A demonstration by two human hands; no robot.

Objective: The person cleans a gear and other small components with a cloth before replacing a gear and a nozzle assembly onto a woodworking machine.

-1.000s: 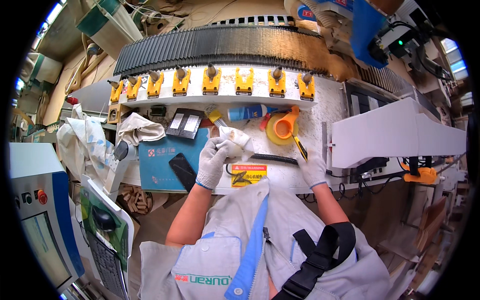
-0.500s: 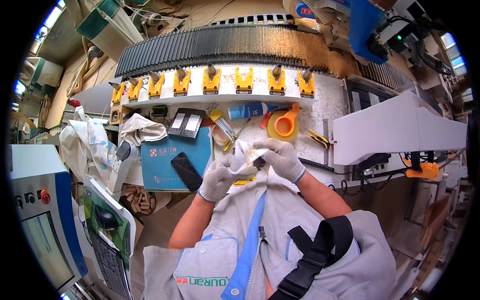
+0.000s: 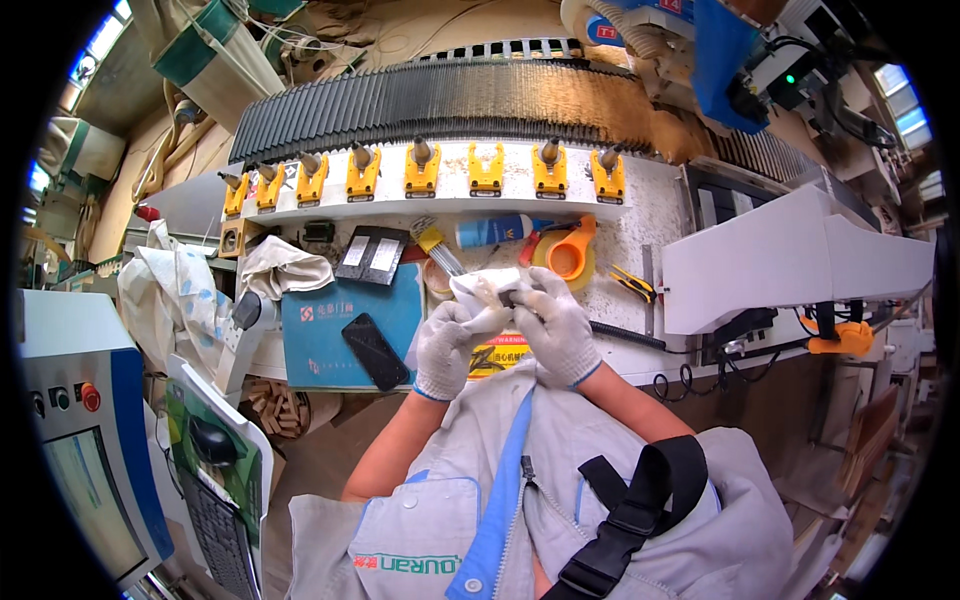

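Both of my hands wear pale knit gloves and meet in front of my chest, over the near edge of the white bench. My left hand is closed on one side of a crumpled white cloth. My right hand pinches the cloth's other side, where a small dark thing shows between the fingers; its kind is mostly hidden. Just beyond the hands lie a bundle of thin rods with a yellow label, a blue and white bottle and an orange tape dispenser. A yellow warning label shows below the hands.
Left of my hands, a black phone rests on a blue flat box. Yellow tool-holder forks line the bench behind. Yellow-handled pliers and a white machine housing are at right. A control panel stands far left.
My hands have drawn closer together and turned around the cloth, the left moving slightly right and the right slightly down. The cloth has folded over, and the warning label below shows more.
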